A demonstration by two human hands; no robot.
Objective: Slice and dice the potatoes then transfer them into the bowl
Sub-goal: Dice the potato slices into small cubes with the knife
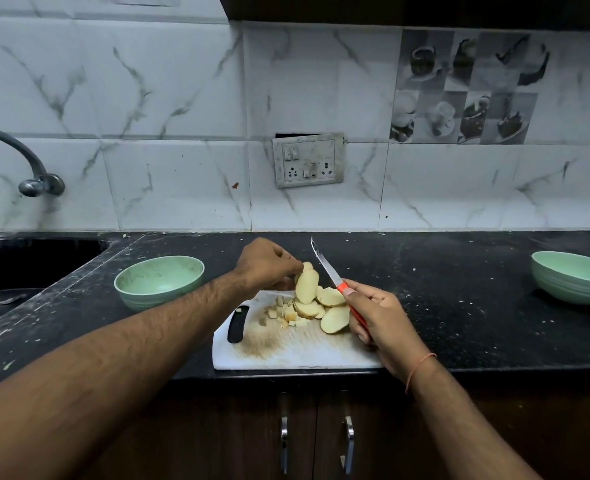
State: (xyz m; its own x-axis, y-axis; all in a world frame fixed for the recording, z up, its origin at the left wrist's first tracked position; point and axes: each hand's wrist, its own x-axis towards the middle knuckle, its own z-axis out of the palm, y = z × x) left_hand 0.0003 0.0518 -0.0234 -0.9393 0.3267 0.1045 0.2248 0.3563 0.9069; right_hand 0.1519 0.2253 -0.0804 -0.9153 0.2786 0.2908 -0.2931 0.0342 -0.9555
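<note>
Left hand (264,263) pinches a potato slice (306,287) by its top edge, thumb and fingers (292,266) clamped on it; slice hangs upright, its lower end on or just above the heap, cannot tell which. Rest of the potato slices (331,308) lie overlapped at the far-right part of the white cutting board (286,351), a small scatter of diced cubes (288,315) just beside them at 9 o'clock. Right hand (378,318) curls round the orange handle of the knife (328,271), blade raised and pointing toward 11 o'clock, clear of the potato. Judgement: slices are stiff, light, wet-faced and likely slippery, the skin edge giving better purchase than the cut face; best laid flat before cutting, held from above with tips tucked back. Green bowl (160,280) sits on the table (460,306) at 9 o'clock of the board, nothing visible inside. Second green bowl (574,277) at 3 o'clock, well apart.
</note>
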